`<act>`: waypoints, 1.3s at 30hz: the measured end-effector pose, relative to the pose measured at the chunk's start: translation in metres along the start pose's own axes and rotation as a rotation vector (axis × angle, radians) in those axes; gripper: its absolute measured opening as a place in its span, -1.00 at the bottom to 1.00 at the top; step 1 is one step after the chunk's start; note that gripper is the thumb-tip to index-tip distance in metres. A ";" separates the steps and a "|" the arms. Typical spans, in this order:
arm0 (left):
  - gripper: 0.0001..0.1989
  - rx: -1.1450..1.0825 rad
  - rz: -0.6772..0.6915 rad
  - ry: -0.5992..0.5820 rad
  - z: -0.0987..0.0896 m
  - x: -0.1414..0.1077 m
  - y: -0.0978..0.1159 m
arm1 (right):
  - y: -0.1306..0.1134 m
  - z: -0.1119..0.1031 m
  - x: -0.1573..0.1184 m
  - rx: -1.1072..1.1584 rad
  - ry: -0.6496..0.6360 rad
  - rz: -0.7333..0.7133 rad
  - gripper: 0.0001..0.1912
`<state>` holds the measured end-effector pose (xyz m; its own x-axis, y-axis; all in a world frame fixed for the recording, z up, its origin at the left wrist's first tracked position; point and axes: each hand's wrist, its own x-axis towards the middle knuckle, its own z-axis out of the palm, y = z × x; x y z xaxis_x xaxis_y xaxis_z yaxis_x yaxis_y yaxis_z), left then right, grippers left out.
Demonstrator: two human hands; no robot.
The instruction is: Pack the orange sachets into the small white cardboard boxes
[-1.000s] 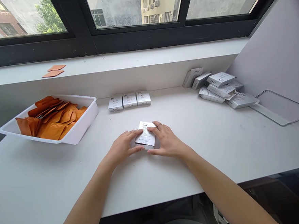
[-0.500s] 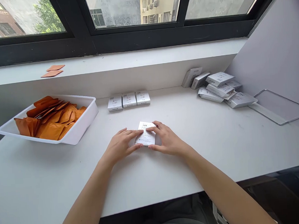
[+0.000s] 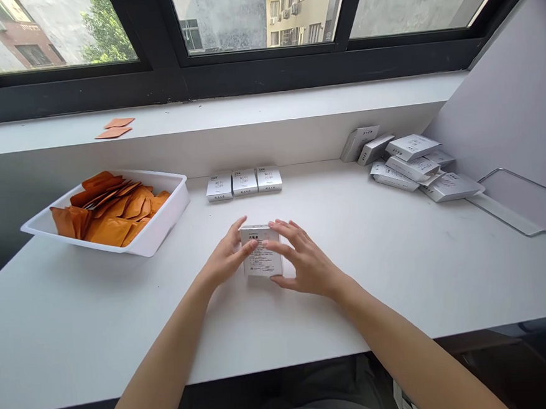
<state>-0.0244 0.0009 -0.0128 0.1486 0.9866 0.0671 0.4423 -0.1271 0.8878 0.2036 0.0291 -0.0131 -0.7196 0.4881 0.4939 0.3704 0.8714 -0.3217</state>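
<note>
Here, white rectangular cardboard box point(image 3: 264, 259): between both hands' fingers; probably light, stiff, crushable.
Left hand point(image 3: 224, 258): fingers gripping its left edge.
Right hand point(image 3: 311, 264): fingers spread at right edge, grip unclear.
Side edges: best hold.

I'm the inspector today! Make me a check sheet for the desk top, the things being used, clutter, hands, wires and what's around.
Surface: white desk, a few small marks.
Things in use: white printed box, lettered face toward the camera.
Clutter: row of three boxes; white tray of orange packets; jumbled box pile; thin frame beside it.
Hands: left hand holds the box's left side; right hand at its right, grip unclear.
Cables: nothing seen.
Surroundings: ledge with two orange pieces, dark-framed window, pale wall.
</note>
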 end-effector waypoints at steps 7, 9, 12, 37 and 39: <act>-0.60 -0.142 0.097 0.185 0.011 -0.004 0.014 | -0.002 -0.001 0.001 0.463 0.103 0.395 -0.22; -0.58 0.028 0.144 0.103 0.014 -0.007 0.018 | -0.004 0.000 0.001 0.653 0.055 0.425 -0.53; -0.67 0.154 0.282 0.086 0.014 -0.010 0.024 | -0.006 0.000 0.001 0.710 0.052 0.426 -0.79; -0.83 0.746 0.548 0.226 0.006 -0.013 0.026 | -0.003 -0.005 0.000 -0.091 0.243 0.038 -0.71; -0.81 0.733 0.552 0.200 0.004 -0.013 0.027 | -0.008 -0.004 0.001 -0.050 0.272 0.075 -0.73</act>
<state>-0.0106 -0.0157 0.0088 0.3792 0.7579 0.5309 0.8114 -0.5481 0.2030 0.2020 0.0229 -0.0069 -0.5078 0.5402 0.6711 0.4501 0.8305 -0.3280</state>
